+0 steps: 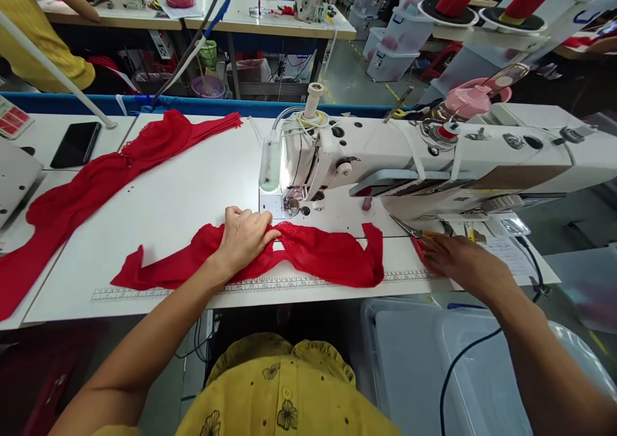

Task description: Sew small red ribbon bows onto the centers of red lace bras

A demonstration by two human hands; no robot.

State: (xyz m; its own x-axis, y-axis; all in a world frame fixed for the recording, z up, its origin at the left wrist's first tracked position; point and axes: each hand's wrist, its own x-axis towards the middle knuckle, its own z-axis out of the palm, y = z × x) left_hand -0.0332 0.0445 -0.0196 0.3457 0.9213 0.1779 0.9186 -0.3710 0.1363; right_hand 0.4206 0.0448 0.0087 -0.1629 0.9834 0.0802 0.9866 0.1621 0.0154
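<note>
A red lace garment piece (328,256) lies flat on the white sewing table (183,198), just in front of the sewing machine's needle area (292,204). My left hand (245,236) presses down on its middle, fingers curled over the fabric's upper edge. My right hand (457,259) rests on the table to the right, fingers on a small red scrap beside a pair of thread snips (414,231); whether it grips anything is unclear.
A white sewing machine (434,159) spans the table's right. A long red fabric strip (87,191) trails to the left, near a black phone (76,144). Clear plastic bins (424,359) stand below right. A person in yellow (33,31) works at the back left.
</note>
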